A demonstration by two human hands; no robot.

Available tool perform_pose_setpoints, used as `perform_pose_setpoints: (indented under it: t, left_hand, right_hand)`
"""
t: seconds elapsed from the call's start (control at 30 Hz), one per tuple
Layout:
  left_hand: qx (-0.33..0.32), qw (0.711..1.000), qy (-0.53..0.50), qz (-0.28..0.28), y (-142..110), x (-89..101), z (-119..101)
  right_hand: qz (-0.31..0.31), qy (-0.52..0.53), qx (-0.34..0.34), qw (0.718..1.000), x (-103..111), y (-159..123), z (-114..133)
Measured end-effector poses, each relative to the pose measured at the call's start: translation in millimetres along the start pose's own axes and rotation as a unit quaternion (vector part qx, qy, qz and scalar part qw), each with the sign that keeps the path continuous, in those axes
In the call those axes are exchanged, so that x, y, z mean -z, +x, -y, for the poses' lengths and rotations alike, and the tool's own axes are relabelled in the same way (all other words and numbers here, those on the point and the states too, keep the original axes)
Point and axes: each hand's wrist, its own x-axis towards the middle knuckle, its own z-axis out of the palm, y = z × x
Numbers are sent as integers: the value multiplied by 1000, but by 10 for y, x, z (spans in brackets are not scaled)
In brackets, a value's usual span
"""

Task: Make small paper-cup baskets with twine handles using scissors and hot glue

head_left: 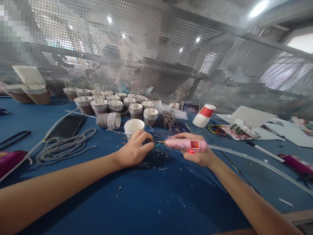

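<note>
A: Which thing are the hands holding?
B: The right hand [201, 157] is gripping a pink plastic glue gun [176, 143] with a small orange-red window, and its fingers are wrapping around the body.

A: And how is the gun lying?
B: Its long axis is running sideways, almost level. The thin metal nozzle [161, 142] is pointing to the left fingertips, and a long translucent tube [249, 158] is trailing from the rear, away to the right.

A: What are the left fingers doing?
B: On the left hand [133, 150], the thumb and forefinger are bending toward each other, just beside the nozzle. Something dark is showing there, but I cannot tell what it is, or if they are clamping it.

A: So which hand is nearer to the nozzle's tip?
B: The left one; the right is holding farther back.

A: What is standing around?
B: Just beyond the left fingers, a white, open cup [134, 125] is standing on the blue table [156, 199]. Farther left, a cup wrapped in grey cord [104, 120] is lying on its side. A brownish-grey fibrous bundle [167, 119] is resting beyond the nozzle, and a red-and-white stack of paper cups [207, 111] is leaning beyond the right fingers.
</note>
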Motion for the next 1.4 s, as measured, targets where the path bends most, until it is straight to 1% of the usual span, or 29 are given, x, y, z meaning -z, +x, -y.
perform_pose_setpoints:
  t: [0.43,0.77,1.0,1.17,1.4]
  left_hand:
    - [2,1000,4,0,-11,-13,6]
    - [3,1000,11,-1,-6,-21,18]
    - [3,1000,10,-1,-5,-18,-1]
    - [6,1000,14,-6,-8,-21,0]
    - [5,1000,11,-12,5,-16,-5]
  right_hand:
    - [5,-39,15,999,34,25,22]
    - [20,-72,68,995,63,37,1]
    - [18,-107,81,991,81,28,-5]
    - [20,-112,100,988,93,32,-11]
    - [22,-119,98,988,110,22,-25]
